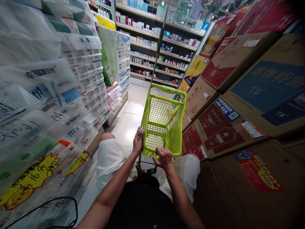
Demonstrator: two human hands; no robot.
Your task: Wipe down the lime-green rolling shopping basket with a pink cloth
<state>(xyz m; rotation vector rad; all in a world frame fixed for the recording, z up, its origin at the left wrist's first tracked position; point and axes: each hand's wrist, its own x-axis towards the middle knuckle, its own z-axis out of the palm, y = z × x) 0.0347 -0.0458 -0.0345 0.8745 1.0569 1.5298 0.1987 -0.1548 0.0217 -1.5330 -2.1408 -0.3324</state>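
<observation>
A lime-green plastic shopping basket (pixel 177 127) with grid walls stands in front of my knees, on what looks like a thin metal cart frame (pixel 147 163). Nothing shows inside the basket. My left hand (pixel 138 141) is closed at its near left corner; the fingers are partly hidden against the side. My right hand (pixel 163 157) curls over the near rim, fingers bent around the edge with the thumb toward the left. From the far left corner of the basket, a long dark pole (pixel 158 47) rises past the top of the view.
Stacked tissue packs (pixel 83 73) wall the left side, with yellow price signs (pixel 30 181) low down. Large cardboard cartons (pixel 269 86) are piled close on the right. Shelves (pixel 162 54) of small boxes and bottles stand ahead, beyond the tiled floor (pixel 130 106). A black cable (pixel 76 206) loops at lower left.
</observation>
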